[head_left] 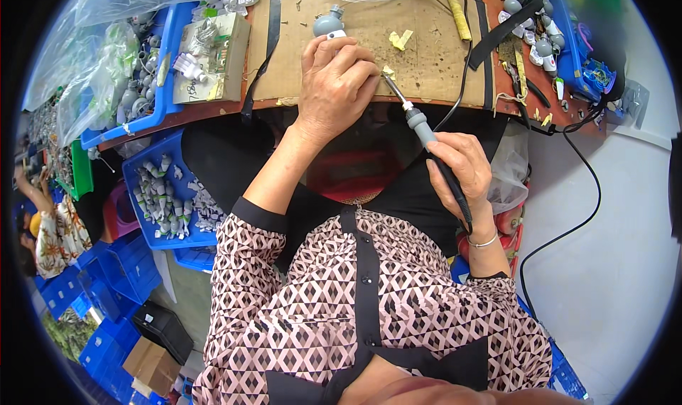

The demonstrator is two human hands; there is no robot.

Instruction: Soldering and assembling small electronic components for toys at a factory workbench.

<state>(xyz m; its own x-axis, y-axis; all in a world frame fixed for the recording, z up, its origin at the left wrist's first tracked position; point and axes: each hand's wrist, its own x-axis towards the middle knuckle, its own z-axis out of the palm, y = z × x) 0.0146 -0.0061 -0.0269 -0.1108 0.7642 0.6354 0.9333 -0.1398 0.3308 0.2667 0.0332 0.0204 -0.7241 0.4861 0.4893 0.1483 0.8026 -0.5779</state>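
Observation:
My left hand (pixel 338 82) rests over the cardboard sheet (pixel 433 71), its fingers closed round a small grey and white plastic part (pixel 328 25) with a rounded grey top. The fingers hide the part's lower end. In my right hand (pixel 462 165) is a soldering iron (pixel 419 124) with a grey collar and black handle, held like a pen. Its metal tip points up and left, close to a small pale yellow bit beside my left fingertips. I cannot tell whether they touch. Folded yellow scraps (pixel 401 40) lie farther back on the cardboard.
Blue bins (pixel 169 64) of grey and white parts flank the bench; another blue tray (pixel 135 185) sits lower left. A box (pixel 231 60) stands left of the cardboard. Pliers (pixel 534 92) lie at right. A black cable (pixel 597 192) hangs at the right. Another person (pixel 64 241) is far left.

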